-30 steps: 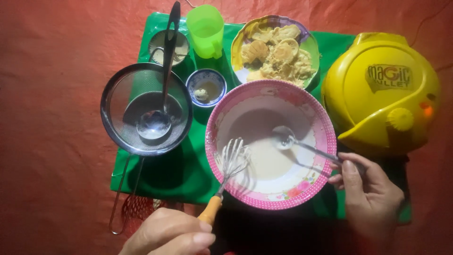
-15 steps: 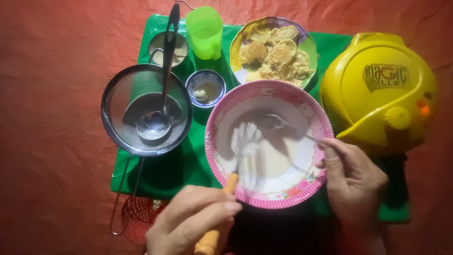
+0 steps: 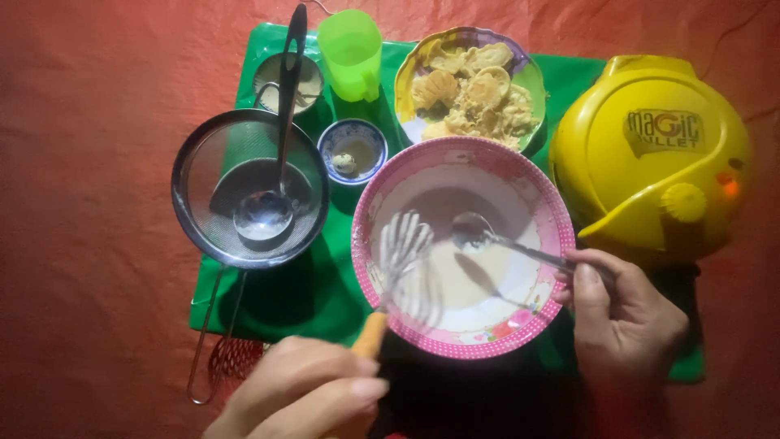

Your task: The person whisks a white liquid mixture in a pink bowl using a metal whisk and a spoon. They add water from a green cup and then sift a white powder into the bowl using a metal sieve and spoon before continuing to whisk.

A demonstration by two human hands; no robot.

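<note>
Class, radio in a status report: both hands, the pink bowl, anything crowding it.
Left hand grips whisk, wires in batter. Right hand holds spoon in pink bowl. Strainer left, yellow appliance right, both close to rim.

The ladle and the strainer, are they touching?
Touching. The head view shows the ladle lying with its scoop down inside the strainer, handle crossing the rim.

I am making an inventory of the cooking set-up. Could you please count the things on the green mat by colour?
Green: 1, cup
Pink: 1, mixing bowl
Blue-rimmed: 1, small dish
Purple-rimmed: 1, plate of fried pieces
Metal: 2, strainer, small pot
Total: 6
</note>
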